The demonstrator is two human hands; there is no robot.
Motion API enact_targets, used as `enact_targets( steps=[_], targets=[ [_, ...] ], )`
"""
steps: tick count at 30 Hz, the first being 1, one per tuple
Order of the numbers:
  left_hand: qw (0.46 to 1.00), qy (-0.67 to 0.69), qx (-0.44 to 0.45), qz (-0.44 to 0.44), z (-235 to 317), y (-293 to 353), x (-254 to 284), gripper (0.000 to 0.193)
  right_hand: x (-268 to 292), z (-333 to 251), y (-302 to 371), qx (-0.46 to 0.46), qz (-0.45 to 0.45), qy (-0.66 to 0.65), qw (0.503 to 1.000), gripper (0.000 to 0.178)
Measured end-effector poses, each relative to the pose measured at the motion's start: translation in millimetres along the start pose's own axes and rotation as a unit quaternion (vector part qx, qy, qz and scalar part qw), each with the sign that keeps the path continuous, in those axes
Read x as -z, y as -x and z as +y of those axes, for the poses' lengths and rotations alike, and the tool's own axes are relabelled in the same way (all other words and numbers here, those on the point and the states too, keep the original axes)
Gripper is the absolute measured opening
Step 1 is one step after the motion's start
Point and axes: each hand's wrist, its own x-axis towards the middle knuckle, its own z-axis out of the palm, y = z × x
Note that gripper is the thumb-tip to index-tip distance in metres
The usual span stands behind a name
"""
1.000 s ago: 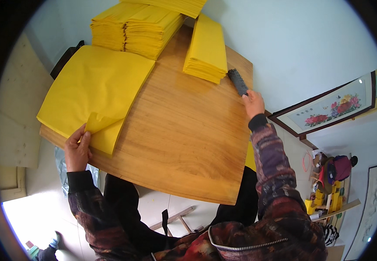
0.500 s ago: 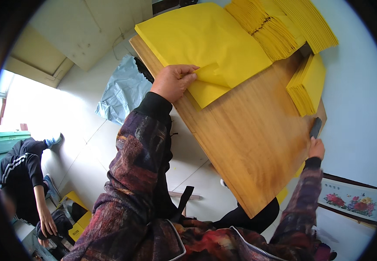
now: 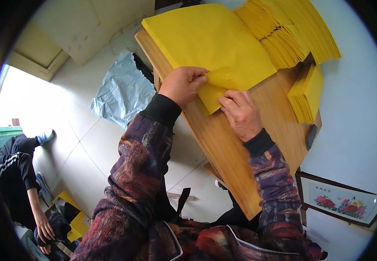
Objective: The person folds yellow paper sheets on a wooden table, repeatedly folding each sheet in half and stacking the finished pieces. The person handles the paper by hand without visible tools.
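A large yellow paper sheet lies on top of a flat stack at the table's far end, its near edge lifted and curled. My left hand is closed in a pinch on that lifted edge. Beside it, my right hand curls its fingers over the sheet's near corner, thumb and fingertips together at the paper. On the wooden table, a dark grey flat block lies by the right edge, apart from both hands.
Folded yellow paper bundles are piled at the far right, with another stack nearer. A grey plastic bag is left of the table. At lower left a person sits beside a yellow box. A framed flower picture stands at right.
My right hand has let go of the dark grey block at the table's right edge and moved left to the yellow sheet. My left hand keeps its pinch on the sheet's edge.
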Motion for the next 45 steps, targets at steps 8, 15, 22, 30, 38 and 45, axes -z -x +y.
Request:
enact_targets(
  steps=[8,15,22,30,38,45],
  targets=[
    [1.0,-0.015,-0.02,-0.014,0,2,3,0.026,-1,16,-1,-0.084,-0.033,-0.148,0.985,0.009],
    [0.999,-0.003,-0.012,-0.031,3,3,5,0.022,7,27,-10,-0.218,-0.142,-0.357,0.897,0.006],
    [0.999,-0.014,-0.016,-0.025,1,4,4,0.022,7,34,-12,-0.263,-0.141,-0.409,0.863,0.01],
    [1.0,-0.014,-0.019,-0.014,2,5,3,0.027,0,24,-11,-0.262,-0.005,-0.338,0.904,0.009],
    [0.999,-0.052,-0.003,0.004,-1,4,-5,0.028,5,21,-15,-0.193,0.164,-0.158,0.955,0.008],
    [1.0,-0.026,0.01,0.007,3,2,-4,0.026,7,3,11,-0.038,0.009,-0.024,0.999,0.02]
  ],
)
